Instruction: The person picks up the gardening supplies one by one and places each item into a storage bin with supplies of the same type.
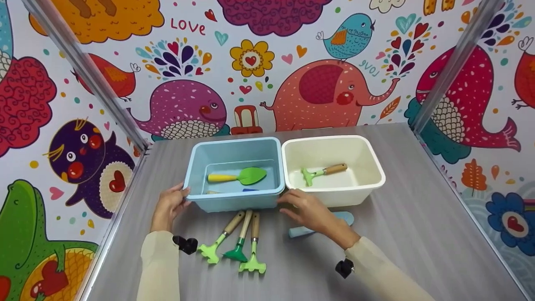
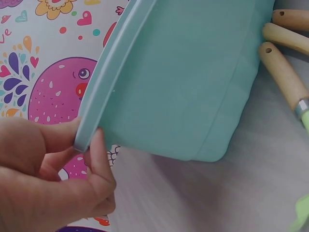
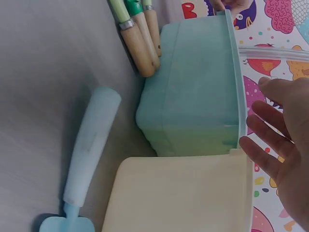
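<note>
A light blue bin [image 1: 234, 204] stands at the middle of the table, holding a green trowel [image 1: 252, 176] with a yellow handle and other pieces mostly hidden behind its front wall. My left hand [image 1: 169, 205] pinches the bin's left front rim corner between thumb and fingers, closely seen in the left wrist view. At the opposite front corner is my right hand [image 1: 307, 209], its fingers spread and relaxed, fingertips right at the rim in the right wrist view [image 3: 285, 140]. It grips nothing.
Beside the blue bin, a cream bin [image 1: 334, 197] contains a small green rake [image 1: 308, 177]. Several wooden-handled garden tools, including a green rake [image 1: 252, 265], lie in front. A light blue shovel [image 1: 345, 217] is partly covered by the right forearm. Patterned walls surround the table.
</note>
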Tool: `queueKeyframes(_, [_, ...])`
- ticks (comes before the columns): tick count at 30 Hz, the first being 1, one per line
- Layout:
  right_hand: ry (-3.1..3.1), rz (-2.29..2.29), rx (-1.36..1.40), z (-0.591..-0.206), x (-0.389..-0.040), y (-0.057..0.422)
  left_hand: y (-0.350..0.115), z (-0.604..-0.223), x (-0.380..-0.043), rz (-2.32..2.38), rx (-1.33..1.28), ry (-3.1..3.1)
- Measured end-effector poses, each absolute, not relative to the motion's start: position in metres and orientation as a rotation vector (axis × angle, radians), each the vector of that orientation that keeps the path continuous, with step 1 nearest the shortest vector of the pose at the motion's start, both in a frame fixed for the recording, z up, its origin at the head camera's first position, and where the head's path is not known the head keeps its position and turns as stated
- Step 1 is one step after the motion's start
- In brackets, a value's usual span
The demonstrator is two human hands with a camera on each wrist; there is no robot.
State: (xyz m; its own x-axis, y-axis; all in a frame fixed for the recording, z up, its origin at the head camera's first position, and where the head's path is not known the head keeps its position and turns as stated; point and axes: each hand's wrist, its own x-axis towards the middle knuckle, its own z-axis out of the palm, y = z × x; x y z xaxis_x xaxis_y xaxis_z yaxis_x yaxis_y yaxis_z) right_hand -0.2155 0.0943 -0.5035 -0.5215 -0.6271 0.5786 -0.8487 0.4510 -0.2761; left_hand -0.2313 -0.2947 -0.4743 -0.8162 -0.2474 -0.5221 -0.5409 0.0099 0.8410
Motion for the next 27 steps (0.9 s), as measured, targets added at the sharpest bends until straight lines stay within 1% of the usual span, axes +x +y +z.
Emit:
queueKeyframes(7, [-2.356,0.744,1.210,-0.523,-0.205,0.103,-0.297,-0.475,-0.232,1.873,-0.813,2.071])
queueKeyframes(18, [-2.577,0.699,1.087,-0.563,-0.195,0.129,-0.297,-0.473,-0.231,1.826,-0.824,2.117])
queueKeyframes(27, [-2.669,0.689,1.069,-0.580,-0.191,0.139,-0.295,-0.475,-0.229,1.846,-0.811,2.120])
